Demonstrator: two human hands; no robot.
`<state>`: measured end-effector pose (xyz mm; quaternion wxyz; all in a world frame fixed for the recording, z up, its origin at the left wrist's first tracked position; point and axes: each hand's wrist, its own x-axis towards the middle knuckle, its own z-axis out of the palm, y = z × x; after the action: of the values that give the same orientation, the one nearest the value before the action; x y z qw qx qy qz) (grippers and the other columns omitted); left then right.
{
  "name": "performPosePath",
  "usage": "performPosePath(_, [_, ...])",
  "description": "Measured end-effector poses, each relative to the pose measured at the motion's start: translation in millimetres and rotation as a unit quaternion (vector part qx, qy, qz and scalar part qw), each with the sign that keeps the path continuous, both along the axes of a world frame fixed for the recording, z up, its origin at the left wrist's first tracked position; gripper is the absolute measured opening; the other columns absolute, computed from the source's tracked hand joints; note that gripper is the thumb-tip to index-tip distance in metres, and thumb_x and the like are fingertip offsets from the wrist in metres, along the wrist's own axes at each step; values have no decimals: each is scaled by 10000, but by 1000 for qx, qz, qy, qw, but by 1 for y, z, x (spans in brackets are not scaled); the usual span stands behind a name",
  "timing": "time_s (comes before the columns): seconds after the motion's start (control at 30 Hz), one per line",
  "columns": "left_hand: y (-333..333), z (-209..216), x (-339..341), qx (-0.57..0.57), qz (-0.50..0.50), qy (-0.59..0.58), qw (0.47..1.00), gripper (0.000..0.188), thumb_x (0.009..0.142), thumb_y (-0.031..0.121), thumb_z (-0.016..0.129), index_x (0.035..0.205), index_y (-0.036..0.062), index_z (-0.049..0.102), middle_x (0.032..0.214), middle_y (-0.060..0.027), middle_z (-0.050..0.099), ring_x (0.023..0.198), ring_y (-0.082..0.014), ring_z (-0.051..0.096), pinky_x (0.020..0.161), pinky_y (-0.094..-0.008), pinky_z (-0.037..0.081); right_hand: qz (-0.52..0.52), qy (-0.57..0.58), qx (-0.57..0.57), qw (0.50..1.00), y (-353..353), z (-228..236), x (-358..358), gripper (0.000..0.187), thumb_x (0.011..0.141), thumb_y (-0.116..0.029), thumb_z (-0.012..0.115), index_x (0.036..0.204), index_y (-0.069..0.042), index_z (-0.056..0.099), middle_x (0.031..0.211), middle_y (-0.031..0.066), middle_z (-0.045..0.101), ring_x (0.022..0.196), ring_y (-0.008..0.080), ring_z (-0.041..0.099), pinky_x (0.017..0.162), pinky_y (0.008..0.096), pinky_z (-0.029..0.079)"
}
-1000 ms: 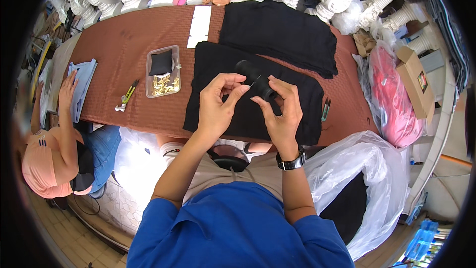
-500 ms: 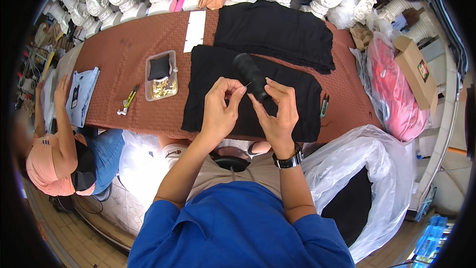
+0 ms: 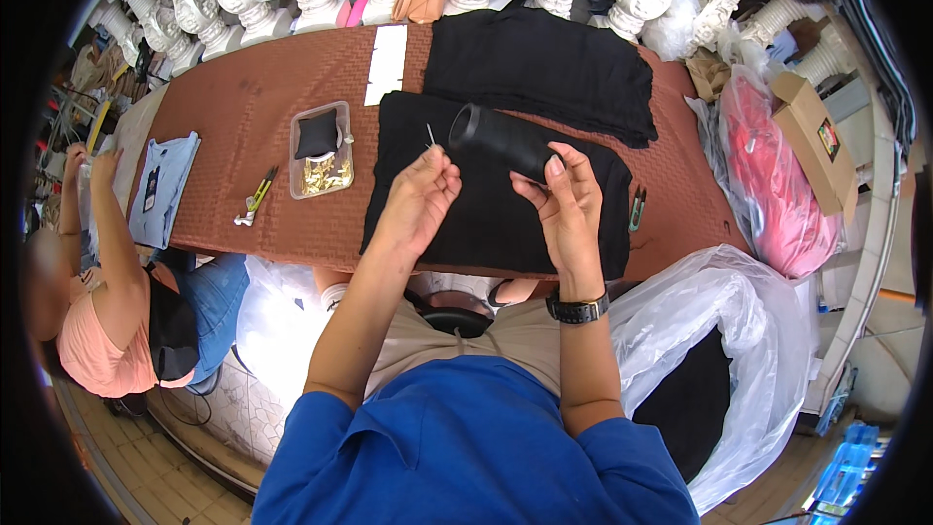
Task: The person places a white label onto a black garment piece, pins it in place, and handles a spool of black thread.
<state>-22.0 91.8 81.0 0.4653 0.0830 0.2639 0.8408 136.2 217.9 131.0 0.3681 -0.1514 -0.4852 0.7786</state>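
My left hand is closed in a pinch on a thin needle that points upward. My right hand grips the right end of a spool of black thread, which lies tilted across its fingers. Both hands are over a folded black cloth. No thread can be made out between needle and spool. Left of the cloth, a clear plastic box holds a small black pincushion and several gold-coloured pieces.
A second black cloth lies farther back, beside a white strip. Yellow snips and green snips flank the work. At left a person sits near a folded light-blue garment. A plastic bag hangs at the right front.
My hands have moved apart. The needle now points up at the left, and the spool has swung from steep to nearly level. The other person's hands have moved off the blue garment.
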Motion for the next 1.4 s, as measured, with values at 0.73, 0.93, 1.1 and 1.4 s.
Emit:
performPosePath(0.73, [-169, 40, -64, 27, 289, 290, 912, 226, 1010, 116, 610, 1193, -4, 553, 1054, -59, 541, 994, -137, 527, 940, -274, 450, -93, -90, 63, 990, 74, -20, 28, 442, 1043, -365, 584, 1296, -3, 608, 929, 5, 609, 705, 75, 545, 635, 212, 446])
performPosePath(0.93, [-259, 89, -71, -1, 447, 397, 802, 118, 1041, 109, 540, 1046, -7, 555, 971, -69, 523, 889, -154, 516, 865, -278, 457, -207, -232, 214, 926, 97, -33, 31, 407, 1034, -305, 606, 1270, 26, 603, 992, 53, 648, 779, 99, 568, 671, 232, 468])
performPosePath(1.1, [-308, 103, -65, -235, 426, 518, 703, 117, 1052, 123, 539, 1011, 25, 589, 914, -70, 587, 798, -146, 568, 765, -276, 478, -253, -312, 421, 813, 91, -41, 7, 375, 988, -216, 661, 1239, 49, 575, 1115, 200, 656, 903, 273, 640, 770, 357, 517])
performPosePath(1.4, [-167, 10, -158, -501, 308, 612, 528, 177, 894, 123, 708, 934, -49, 699, 898, -188, 716, 853, -284, 702, 731, -363, 536, -166, -304, 572, 744, 55, -47, -25, 297, 940, -155, 685, 1173, -3, 578, 1105, 210, 577, 975, 415, 637, 816, 480, 528])
